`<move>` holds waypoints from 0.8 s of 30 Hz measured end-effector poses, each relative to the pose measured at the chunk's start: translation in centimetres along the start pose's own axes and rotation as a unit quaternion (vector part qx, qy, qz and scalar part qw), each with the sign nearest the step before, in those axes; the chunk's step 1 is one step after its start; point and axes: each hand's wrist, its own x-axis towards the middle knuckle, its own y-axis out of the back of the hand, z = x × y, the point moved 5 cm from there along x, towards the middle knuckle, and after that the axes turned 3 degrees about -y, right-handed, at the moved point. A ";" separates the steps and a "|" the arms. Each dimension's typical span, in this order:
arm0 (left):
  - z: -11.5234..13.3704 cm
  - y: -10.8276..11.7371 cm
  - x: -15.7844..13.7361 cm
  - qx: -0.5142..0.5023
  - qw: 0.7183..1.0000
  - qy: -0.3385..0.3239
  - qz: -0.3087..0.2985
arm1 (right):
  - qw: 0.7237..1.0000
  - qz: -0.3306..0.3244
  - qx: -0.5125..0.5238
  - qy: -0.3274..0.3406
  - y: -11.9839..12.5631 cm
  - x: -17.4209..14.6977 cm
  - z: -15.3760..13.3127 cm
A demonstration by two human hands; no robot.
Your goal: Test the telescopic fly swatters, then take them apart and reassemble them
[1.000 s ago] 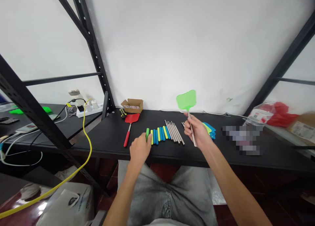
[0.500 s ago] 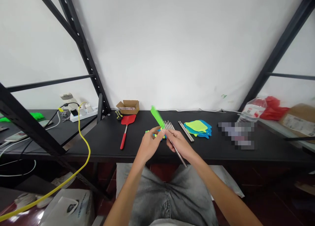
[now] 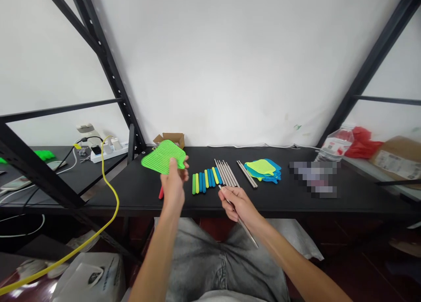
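Observation:
My left hand pinches a green fly swatter head, its broad face turned up over the left of the desk. In my right hand is a thin metal rod, slanting down toward my lap, its upper tip bare. The swatter head and rod are apart. A row of green, yellow and blue handle grips lies between my hands. Beyond my right hand are several metal rods, and two or three more rods beside a stack of yellow and blue swatter heads.
The red handle of a swatter shows under my left hand. A cardboard box stands by the wall. To the left are a power strip and a yellow cable. A plastic bottle pack and a carton are at right.
My hands have moved apart. The left carried the green swatter head leftward, off the rod's tip, and its broad face now shows. My right hand still holds the rod, slightly lower.

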 end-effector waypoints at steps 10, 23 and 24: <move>-1.3 0.0 -1.5 0.035 0.994 0.030 -0.096 | 0.824 0.277 -0.494 0.014 11.4 8.7 -3.8; -2.2 0.0 -2.9 0.040 0.993 0.042 -0.101 | 0.765 0.300 -0.568 -0.053 14.6 10.3 -3.3; -2.3 -0.1 -3.0 0.040 0.993 0.047 -0.101 | 0.788 0.298 -0.537 -0.047 14.5 10.5 -3.0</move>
